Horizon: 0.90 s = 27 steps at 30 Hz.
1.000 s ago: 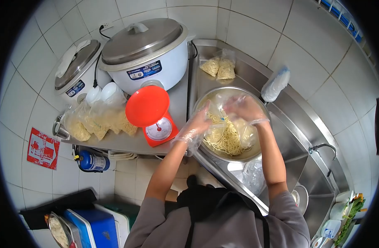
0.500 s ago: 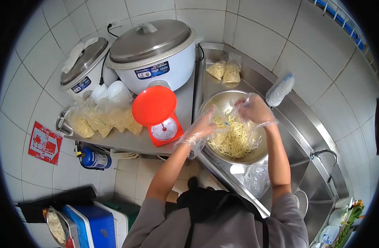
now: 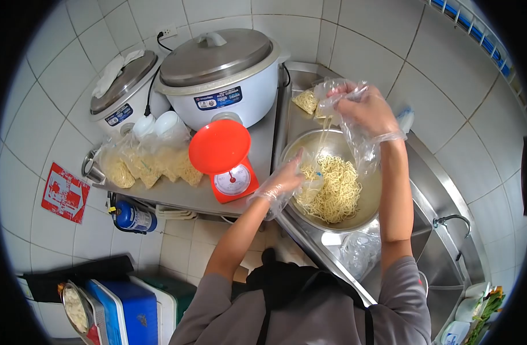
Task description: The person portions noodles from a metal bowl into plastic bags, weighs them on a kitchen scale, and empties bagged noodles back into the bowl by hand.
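Where behind plastic [image 3: 310, 180], noodles [image 3: 336, 192] indistinct.

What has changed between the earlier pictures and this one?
The right hand has risen from the metal bowl towards its far side, with a few noodle strands now hanging beneath it. The left hand remains at the bowl's left side. The bowl, red scale and large rice cooker look unmoved; only the camera view shifted slightly.
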Motion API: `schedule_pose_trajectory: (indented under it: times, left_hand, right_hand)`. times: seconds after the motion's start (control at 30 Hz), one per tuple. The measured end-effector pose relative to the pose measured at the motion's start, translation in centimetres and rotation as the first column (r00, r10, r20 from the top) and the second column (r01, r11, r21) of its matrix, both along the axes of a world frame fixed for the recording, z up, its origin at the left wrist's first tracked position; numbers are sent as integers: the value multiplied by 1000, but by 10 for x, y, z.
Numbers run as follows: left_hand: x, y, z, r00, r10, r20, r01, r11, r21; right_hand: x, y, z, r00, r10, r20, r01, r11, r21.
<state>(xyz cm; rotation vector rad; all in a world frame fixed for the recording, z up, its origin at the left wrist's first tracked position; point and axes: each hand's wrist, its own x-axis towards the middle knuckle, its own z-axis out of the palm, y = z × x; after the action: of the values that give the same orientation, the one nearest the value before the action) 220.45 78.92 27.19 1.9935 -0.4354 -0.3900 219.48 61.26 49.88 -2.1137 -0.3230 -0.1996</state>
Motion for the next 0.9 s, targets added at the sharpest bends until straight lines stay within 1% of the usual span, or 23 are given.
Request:
schedule_pose_trajectory:
  times: [0.1, 0.17, 0.3, 0.33, 0.4, 0.47, 0.5, 0.53, 0.57, 0.6, 0.63, 0.67, 0.7, 0.73, 0.8, 0.83, 0.87, 0.9]
  left_hand:
    - [-1, 1, 3, 1000, -7, -1, 7, 1000, -14]
    - [-1, 1, 3, 1000, -4, 19, 4, 1000, -6]
    - [-3, 2, 3, 999, -35, -2, 34, 991, -127]
    - [-4, 2, 6, 999, -36, -13, 33, 989, -145]
    - [-7, 0, 17, 1000, -5, -17, 4, 995, -102]
    - [-4, 0, 16, 1000, 12, 3, -12, 999, -52]
    - [-2, 0, 11, 1000, 14, -26, -16, 997, -81]
    - [0, 0, 7, 998, 15, -56, -21, 994, -109]
    - [2, 0, 0, 992, 8, -130, -33, 981, -194]
    - [3, 1, -3, 979, -4, -202, -54, 960, -276]
    - [1, 1, 0, 978, -6, -211, -54, 959, -277]
    - [-2, 1, 10, 976, -10, -217, -53, 959, -279]
    - [-5, 0, 17, 975, -14, -224, -50, 958, -281]
    - [-7, -2, 22, 984, -7, -181, -37, 970, -239]
    - [-8, -6, 30, 997, 3, -82, -15, 989, -148]
    - [-1, -7, 20, 998, 21, 63, -13, 992, -128]
    - [9, -7, -1, 979, 38, 202, -16, 994, -108]
    - [9, -6, -5, 976, 47, 214, -27, 995, -95]
  right_hand:
    - [4, 1, 14, 996, 5, 92, -4, 1000, -11]
    - [4, 4, 24, 997, -15, 76, 18, 999, -38]
    - [9, 13, 25, 999, -31, 34, 33, 998, -46]
    - [12, 13, 21, 999, -1, 40, 2, 1000, -19]
    - [20, 13, 3, 997, 59, 54, -60, 998, 35]
    - [29, 10, -27, 992, 127, 8, -127, 992, -20]
    - [30, 8, -39, 987, 160, -18, -161, 986, -45]
    - [26, 7, -49, 978, 191, -84, -200, 973, -116]
    - [21, 6, -58, 964, 218, -150, -244, 952, -185]
    - [27, 0, -85, 959, 165, -231, -220, 947, -236]
    - [37, -9, -123, 945, 106, -308, -199, 937, -288]
    - [37, -20, -164, 992, 100, -82, -122, 933, -339]
    - [38, -27, -200, 984, 97, 150, -35, 929, -369]
    - [45, -27, -227, 999, 3, 46, 15, 922, -387]
    - [46, -13, -230, 971, -190, -146, 110, 897, -429]
    - [45, -21, -224, 969, -154, -195, 83, 940, -330]
    - [38, -16, -195, 970, -160, -184, 99, 948, -301]
    - [30, -12, -172, 969, -166, -181, 113, 956, -272]
